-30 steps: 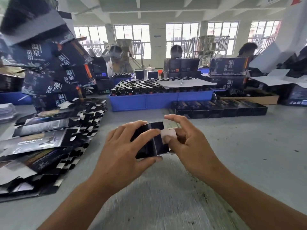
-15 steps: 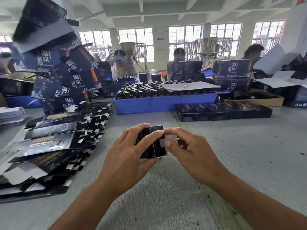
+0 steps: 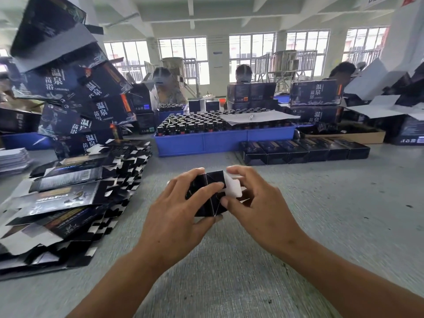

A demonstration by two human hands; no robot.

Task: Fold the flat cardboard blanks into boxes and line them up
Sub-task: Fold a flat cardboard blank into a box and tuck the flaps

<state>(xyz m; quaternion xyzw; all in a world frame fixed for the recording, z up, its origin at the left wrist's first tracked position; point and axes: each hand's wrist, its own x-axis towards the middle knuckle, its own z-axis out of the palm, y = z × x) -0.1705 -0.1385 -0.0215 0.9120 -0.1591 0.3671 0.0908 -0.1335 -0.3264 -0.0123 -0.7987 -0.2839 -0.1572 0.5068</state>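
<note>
A small black cardboard box (image 3: pixel 212 198) is held just above the grey table in the centre, one white end flap sticking out to the right. My left hand (image 3: pixel 179 210) wraps around its left side, index finger and thumb gripping it. My right hand (image 3: pixel 259 203) pinches the white flap between thumb and fingers. A sprawling stack of flat black blanks (image 3: pixel 68 198) lies to the left. A row of several folded black boxes (image 3: pixel 302 151) stands in a line behind, to the right.
A blue tray (image 3: pixel 222 140) full of dark bottles sits behind the hands. Larger printed cartons are piled at the far left (image 3: pixel 75 99) and far right (image 3: pixel 316 92). People sit across the table. An open brown carton (image 3: pixel 344 135) lies at right.
The white flap now sticks out further from the box's right end, with my right fingers closed on it. Both hands stay on the box; the view shifted slightly.
</note>
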